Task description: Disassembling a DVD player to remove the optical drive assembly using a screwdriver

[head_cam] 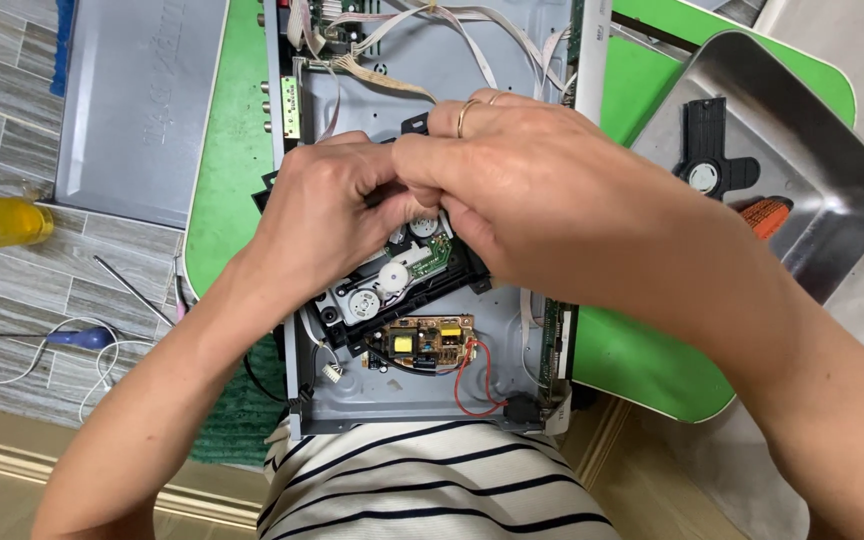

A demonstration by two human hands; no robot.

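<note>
Hands meet over the opened disc player chassis (352,400): left hand (327,205) and right hand (542,190) press together, fingertips pinching something small above the black drive mechanism (392,290), what exactly I cannot tell. The mechanism sits mid-chassis, above the small brown circuit board (422,342). Risk, to my eye: pulling hard could tear the pale ribbon cables (472,45) or snap a plastic clip.

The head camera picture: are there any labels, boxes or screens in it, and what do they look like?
No boxes or screens.
Lid: upper left, flat grey metal sheet with raised lettering pressed into it.
Connector strip: left wall of the open grey case, small, pale green, tiny print.
Both hands, left and right, meet over the black disc mechanism.
</note>
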